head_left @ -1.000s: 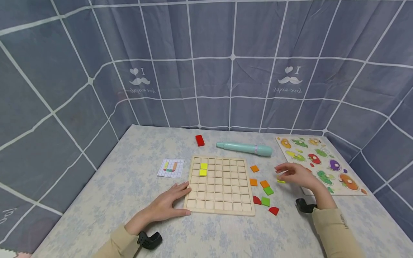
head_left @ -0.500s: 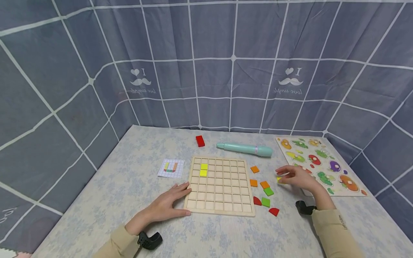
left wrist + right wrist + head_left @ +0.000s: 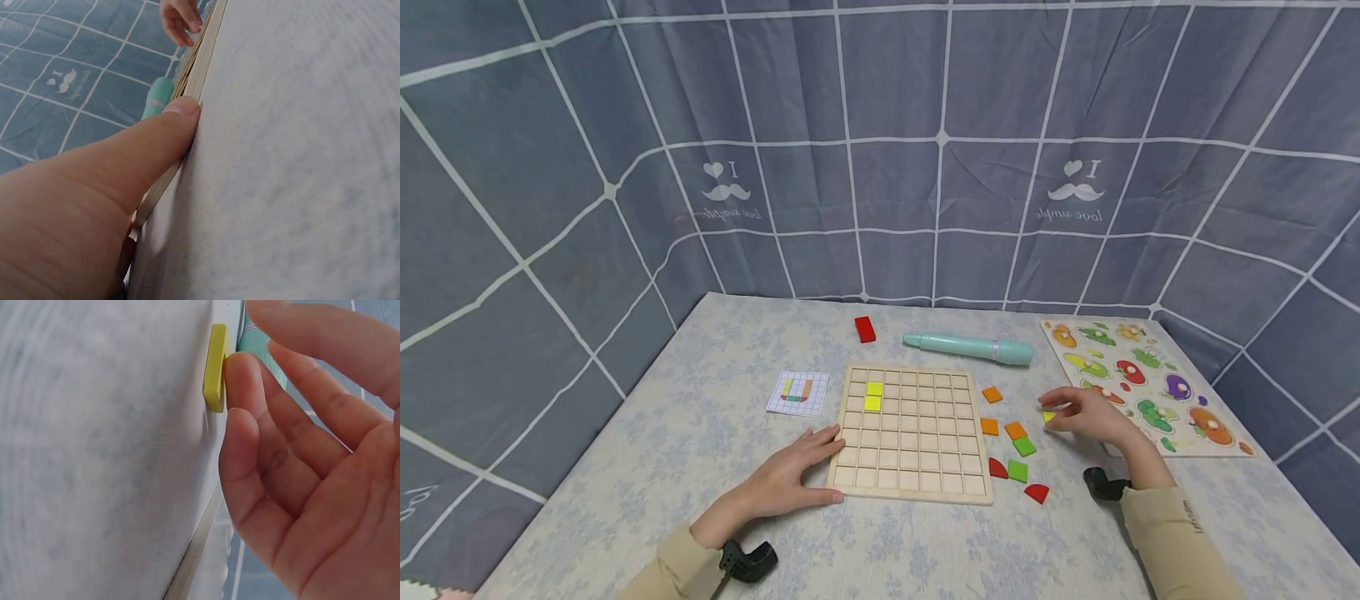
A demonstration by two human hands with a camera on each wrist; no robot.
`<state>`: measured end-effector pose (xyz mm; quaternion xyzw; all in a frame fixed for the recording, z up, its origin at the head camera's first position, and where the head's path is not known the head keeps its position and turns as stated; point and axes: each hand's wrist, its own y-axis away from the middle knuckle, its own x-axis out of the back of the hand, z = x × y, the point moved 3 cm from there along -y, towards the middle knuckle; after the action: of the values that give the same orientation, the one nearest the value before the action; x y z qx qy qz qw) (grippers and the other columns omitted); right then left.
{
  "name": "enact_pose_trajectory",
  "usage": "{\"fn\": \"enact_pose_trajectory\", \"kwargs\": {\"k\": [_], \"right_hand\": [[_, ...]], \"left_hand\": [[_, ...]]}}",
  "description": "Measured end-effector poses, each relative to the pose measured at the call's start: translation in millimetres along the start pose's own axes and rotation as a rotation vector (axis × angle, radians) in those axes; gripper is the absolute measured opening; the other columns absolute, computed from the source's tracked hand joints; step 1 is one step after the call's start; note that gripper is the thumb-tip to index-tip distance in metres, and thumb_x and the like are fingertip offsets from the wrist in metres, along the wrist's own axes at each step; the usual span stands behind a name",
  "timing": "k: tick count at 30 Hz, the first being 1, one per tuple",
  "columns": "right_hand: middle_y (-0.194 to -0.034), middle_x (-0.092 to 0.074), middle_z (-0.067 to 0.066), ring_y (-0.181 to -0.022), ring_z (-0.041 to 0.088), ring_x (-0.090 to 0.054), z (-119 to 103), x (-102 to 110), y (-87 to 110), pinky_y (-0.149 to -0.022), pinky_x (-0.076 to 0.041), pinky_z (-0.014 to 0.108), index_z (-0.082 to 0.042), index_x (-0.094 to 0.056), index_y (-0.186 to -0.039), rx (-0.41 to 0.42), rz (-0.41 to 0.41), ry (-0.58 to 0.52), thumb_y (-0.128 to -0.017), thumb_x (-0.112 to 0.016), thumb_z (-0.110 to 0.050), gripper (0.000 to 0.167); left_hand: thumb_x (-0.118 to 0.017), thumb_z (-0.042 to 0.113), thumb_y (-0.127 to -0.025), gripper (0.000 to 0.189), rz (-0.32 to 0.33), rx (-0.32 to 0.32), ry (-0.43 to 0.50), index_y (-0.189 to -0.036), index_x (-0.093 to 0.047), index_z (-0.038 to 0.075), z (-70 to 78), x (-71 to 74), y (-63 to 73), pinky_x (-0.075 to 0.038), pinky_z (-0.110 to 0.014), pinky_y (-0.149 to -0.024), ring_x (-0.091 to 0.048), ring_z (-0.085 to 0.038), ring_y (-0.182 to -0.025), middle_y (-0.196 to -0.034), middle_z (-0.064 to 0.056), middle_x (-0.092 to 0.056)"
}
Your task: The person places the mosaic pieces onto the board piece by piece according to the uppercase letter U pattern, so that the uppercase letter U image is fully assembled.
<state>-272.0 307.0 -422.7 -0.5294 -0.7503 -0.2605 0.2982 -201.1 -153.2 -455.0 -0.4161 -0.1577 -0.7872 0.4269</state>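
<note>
A wooden grid board (image 3: 917,492) lies on the table with two yellow square tiles (image 3: 873,397) in its upper left cells. My left hand (image 3: 782,479) rests at the board's left edge, fingers extended and thumb (image 3: 178,112) against the near left corner. To the right of the board, my right hand (image 3: 1090,415) is low over the table with relaxed, bent fingers. In the right wrist view its fingertips (image 3: 244,375) are right at another yellow tile (image 3: 216,369), while the thumb stands apart from it. The head view shows only part of that tile.
Loose orange squares (image 3: 989,427), green squares (image 3: 1017,471) and red quarter-round pieces (image 3: 1037,493) lie right of the board. A pattern card (image 3: 797,408) is left of it. Behind are a red block (image 3: 865,329) and mint tube (image 3: 967,347). A vegetable puzzle (image 3: 1120,343) lies at right.
The yellow tile under my right hand has shifted slightly left and away from me, and that hand's fingers have adjusted around it. My left hand stays at the board.
</note>
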Motion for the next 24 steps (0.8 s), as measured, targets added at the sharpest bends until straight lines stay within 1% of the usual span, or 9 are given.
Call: {"fn": "enact_pose_trajectory", "kwargs": {"k": [6,13,20,24], "right_hand": [[-0.112,-0.062,0.016,-0.090,0.024,-0.058,-2.4,-2.7,-1.3,-0.072,-0.050,0.032,-0.001,-0.063,-0.114,-0.024,-0.020,0.000,-0.080,-0.075,-0.015,0.039],[-0.111,-0.062,0.018,-0.085,0.022,-0.056,-1.6,-4.0,-1.8,-0.068,-0.049,0.031,-0.001,-0.063,-0.114,-0.053,-0.011,0.038,-0.080,-0.075,-0.012,0.038],[-0.107,-0.063,0.017,-0.076,0.021,-0.054,-3.2,-5.0,-1.5,-0.065,-0.048,0.032,-0.001,-0.065,-0.106,-0.053,-0.018,0.020,-0.081,-0.070,-0.004,0.026],[-0.104,-0.063,0.013,-0.075,0.021,-0.052,-2.2,-5.8,-2.0,-0.065,-0.048,0.031,-0.002,-0.065,-0.105,-0.056,-0.015,0.017,-0.081,-0.069,-0.002,0.024]], "left_hand": [[-0.065,0.054,-0.082,0.077,0.000,0.003,0.003,-0.140,-0.046,0.007,0.3,0.5,-0.1,-0.019,-0.044,-0.115,-0.023,-0.025,-0.139,-0.151,-0.006,-0.030],[-0.065,0.054,-0.082,0.077,-0.005,0.011,0.009,-0.140,-0.046,0.008,-0.3,0.0,-0.1,-0.019,-0.045,-0.115,-0.023,-0.025,-0.140,-0.151,-0.006,-0.030],[-0.065,0.054,-0.082,0.077,-0.004,0.003,0.002,-0.140,-0.045,0.007,-0.3,0.1,-0.1,-0.019,-0.044,-0.115,-0.023,-0.024,-0.139,-0.151,-0.007,-0.030],[-0.065,0.055,-0.082,0.077,-0.003,0.001,-0.002,-0.140,-0.045,0.008,-0.7,0.2,-0.2,-0.019,-0.044,-0.115,-0.023,-0.024,-0.139,-0.151,-0.006,-0.030]]}}
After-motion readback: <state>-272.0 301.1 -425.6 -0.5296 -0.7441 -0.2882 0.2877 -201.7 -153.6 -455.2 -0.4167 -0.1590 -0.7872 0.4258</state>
